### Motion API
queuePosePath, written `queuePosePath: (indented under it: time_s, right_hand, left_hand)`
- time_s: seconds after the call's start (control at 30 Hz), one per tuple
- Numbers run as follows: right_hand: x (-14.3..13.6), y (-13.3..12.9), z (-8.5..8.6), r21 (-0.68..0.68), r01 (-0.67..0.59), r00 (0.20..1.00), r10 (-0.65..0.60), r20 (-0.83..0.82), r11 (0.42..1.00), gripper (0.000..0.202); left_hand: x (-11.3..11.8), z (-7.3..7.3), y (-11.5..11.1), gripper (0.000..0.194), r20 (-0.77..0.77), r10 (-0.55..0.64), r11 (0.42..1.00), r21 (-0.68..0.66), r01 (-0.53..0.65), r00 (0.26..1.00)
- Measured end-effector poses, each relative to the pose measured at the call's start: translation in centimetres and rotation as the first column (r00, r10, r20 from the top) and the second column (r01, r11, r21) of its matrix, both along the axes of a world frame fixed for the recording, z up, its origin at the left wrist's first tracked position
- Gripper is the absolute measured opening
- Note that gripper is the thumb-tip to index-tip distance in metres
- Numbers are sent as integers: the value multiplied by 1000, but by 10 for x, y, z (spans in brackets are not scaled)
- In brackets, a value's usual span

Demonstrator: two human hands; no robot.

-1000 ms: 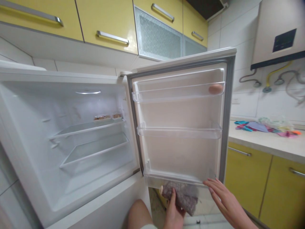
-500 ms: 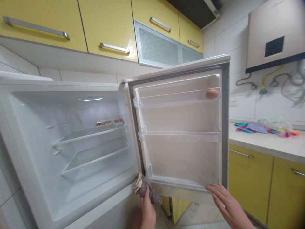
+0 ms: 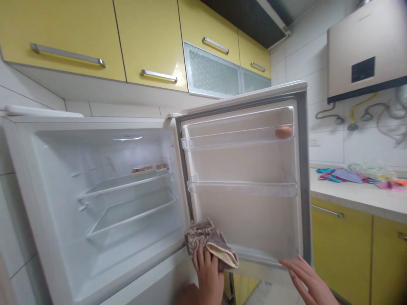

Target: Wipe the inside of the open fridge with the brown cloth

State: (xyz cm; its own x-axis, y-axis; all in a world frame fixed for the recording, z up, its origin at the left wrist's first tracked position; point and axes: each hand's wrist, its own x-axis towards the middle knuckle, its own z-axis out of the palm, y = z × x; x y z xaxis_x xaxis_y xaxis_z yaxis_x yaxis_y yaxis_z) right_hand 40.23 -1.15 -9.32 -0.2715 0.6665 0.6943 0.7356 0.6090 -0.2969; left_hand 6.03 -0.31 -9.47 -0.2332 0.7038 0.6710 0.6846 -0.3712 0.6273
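My left hand [image 3: 208, 271] presses a brown patterned cloth [image 3: 203, 233] with a pale underside against the lower hinge-side corner of the fridge door [image 3: 244, 220]. Its fingers curl over the bunched cloth, and the thumb is hidden. Low at the door's free side is my right hand [image 3: 307, 279], fingers stretched out at the bottom edge; whether they touch it I cannot tell. The door stands wide open beside the white fridge compartment [image 3: 57, 220]. An egg [image 3: 284, 132] sits in the top door rack [image 3: 235, 137], above a second clear rack [image 3: 241, 188].
Small food packs [image 3: 143, 169] lie on the upper glass shelf [image 3: 127, 183], above a lower shelf [image 3: 133, 212]. Yellow cabinets [image 3: 149, 38] hang overhead. Colourful cloths [image 3: 349, 175] and clear plastic cover part of the right counter [image 3: 365, 197], beneath a water heater [image 3: 369, 46].
My left hand has turned palm-down over the cloth, which is now spread wider and shifted slightly right and up. My right hand stays by the door's lower edge. The view has tilted up slightly.
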Motion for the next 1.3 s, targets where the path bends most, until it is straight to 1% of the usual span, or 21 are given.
queuePosePath:
  time_s: [0.07,0.13,0.2,0.3,0.4,0.43,0.5,0.6,0.63,0.67,0.7,0.73,0.8,0.83,0.9,0.97,1.03,1.1,1.13,1.2,1.3]
  right_hand:
    - [-1,-2,3,5,0,1000,0,-9,1000,37]
    - [-1,-3,4,-8,-2,1000,2,-24,1000,36]
    - [-1,-2,3,-24,-5,999,4,-40,1000,34]
    - [4,3,4,-16,1,997,-2,-77,1000,35]
    - [13,9,12,53,67,992,-61,-110,996,37]
    - [17,10,17,91,102,989,-91,-120,991,38]
    - [25,10,31,177,185,975,-157,-159,967,41]
    - [36,13,56,266,351,912,-262,-316,898,46]
    - [39,16,64,259,410,874,-296,-384,874,50]
    - [43,21,71,230,458,832,-324,-450,859,55]
    - [46,28,77,184,489,791,-344,-506,853,61]
    - [48,37,81,124,500,755,-361,-548,857,68]
    - [50,56,85,-14,470,703,-385,-598,882,79]
    - [49,65,84,-79,431,693,-386,-609,899,82]
    - [44,80,81,-154,344,691,-361,-626,926,82]
    - [37,88,78,-143,287,696,-309,-648,947,80]
    - [30,88,76,-105,282,696,-278,-662,954,82]
    - [23,84,76,-95,303,689,-287,-665,948,86]
    - [19,81,76,-97,318,687,-300,-662,943,89]
    - [13,74,78,-107,357,680,-337,-652,928,94]
    - [5,68,81,-123,410,670,-390,-632,904,101]
  left_hand:
    - [14,10,-8,49,-24,-168,984,-55,167,985]
    - [35,24,-13,50,-1,-347,934,-95,345,938]
    - [58,38,-15,49,21,-469,873,-139,467,883]
    - [87,58,-12,42,100,-542,810,-202,551,834]
    - [98,79,0,31,385,-510,787,-152,597,769]
    - [98,86,4,28,504,-465,801,-110,588,728]
    - [91,100,14,28,715,-331,867,-28,498,616]
    - [71,121,24,38,918,-118,969,22,247,379]
    - [63,126,26,40,950,-73,988,27,153,305]
    - [56,132,28,41,964,-45,998,33,50,263]
    - [50,136,30,41,964,-27,997,46,-64,266]
    - [46,140,33,42,951,-13,981,72,-182,309]
    - [42,144,42,41,891,30,924,149,-353,454]
    - [42,145,48,39,852,51,904,183,-386,521]
    - [47,144,63,36,775,60,903,227,-365,629]
    - [56,141,79,34,681,39,924,254,-286,731]
    - [69,139,92,34,534,48,942,257,-216,844]
    - [85,137,98,34,342,121,956,212,-202,932]
    - [93,136,99,36,245,168,958,189,-217,955]
    - [112,133,97,39,85,243,953,163,-254,966]
    - [136,125,87,47,-87,258,958,152,-243,962]
